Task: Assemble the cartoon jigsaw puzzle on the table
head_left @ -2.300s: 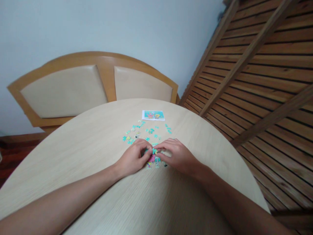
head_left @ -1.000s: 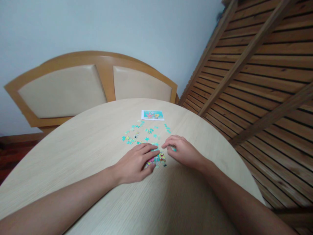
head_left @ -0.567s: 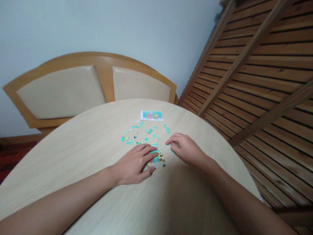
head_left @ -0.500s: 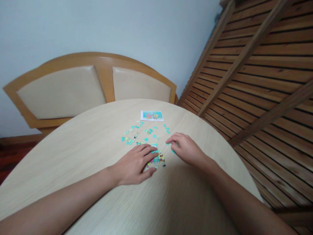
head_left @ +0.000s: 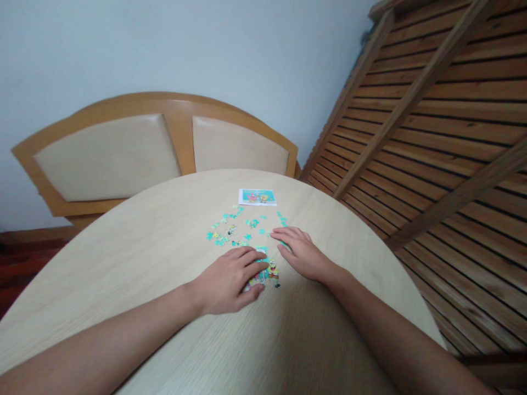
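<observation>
My left hand (head_left: pixel 229 278) lies flat, fingers stretched out, on the left part of a small joined patch of puzzle (head_left: pixel 268 269) on the round wooden table (head_left: pixel 135 247). My right hand (head_left: pixel 300 253) rests just right of that patch, fingers extended toward the loose teal pieces (head_left: pixel 230 227) scattered beyond it. Nothing shows between its fingers. A small reference picture card (head_left: pixel 257 196) lies further back.
Two chair backs (head_left: pixel 164 151) with beige padding stand behind the table against a pale wall. A slatted wooden wall (head_left: pixel 432 137) rises on the right. The table's right edge curves close to my right forearm.
My hands parted from pinching the patch together. The left now lies flat on it. The right slid out to the right, then reached forward toward the loose pieces.
</observation>
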`<move>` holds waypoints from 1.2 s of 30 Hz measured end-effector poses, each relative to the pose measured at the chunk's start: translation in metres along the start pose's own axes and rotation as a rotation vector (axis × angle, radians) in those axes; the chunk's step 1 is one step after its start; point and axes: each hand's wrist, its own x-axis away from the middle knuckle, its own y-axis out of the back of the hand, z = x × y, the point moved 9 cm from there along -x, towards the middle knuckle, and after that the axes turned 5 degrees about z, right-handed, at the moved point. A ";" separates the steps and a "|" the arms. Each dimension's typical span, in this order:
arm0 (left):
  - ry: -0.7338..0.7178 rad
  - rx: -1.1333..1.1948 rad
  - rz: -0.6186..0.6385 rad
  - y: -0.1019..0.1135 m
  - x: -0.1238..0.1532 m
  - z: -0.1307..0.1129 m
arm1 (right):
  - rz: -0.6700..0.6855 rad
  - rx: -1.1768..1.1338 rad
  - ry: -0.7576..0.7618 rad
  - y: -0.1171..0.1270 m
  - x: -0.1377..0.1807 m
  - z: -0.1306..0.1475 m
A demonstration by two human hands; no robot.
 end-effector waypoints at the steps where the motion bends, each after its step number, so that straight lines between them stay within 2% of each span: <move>1: -0.002 0.004 0.000 0.000 0.000 -0.001 | 0.005 0.000 -0.001 -0.001 0.000 0.000; 5: 0.074 0.046 -0.084 0.007 0.002 0.010 | 0.009 -0.009 0.002 0.001 0.000 -0.001; 11: 0.449 -0.029 -0.344 0.034 0.030 0.080 | 0.014 -0.014 0.007 0.002 0.002 -0.005; 13: 0.547 -0.089 -0.354 0.039 0.041 0.102 | 0.015 -0.011 0.007 0.002 0.002 -0.006; 15: 0.585 -0.143 -0.310 0.041 0.047 0.116 | 0.017 -0.008 0.009 0.002 0.002 -0.006; 24: 0.539 -0.174 -0.211 0.034 0.053 0.135 | 0.021 -0.040 0.046 0.004 0.003 0.001; 31: 0.443 -0.164 -0.187 0.034 0.047 0.131 | 0.157 -0.066 0.158 0.001 0.006 0.028; 36: 0.360 -0.171 -0.117 0.033 0.042 0.122 | 0.221 -0.072 0.192 -0.003 0.008 0.037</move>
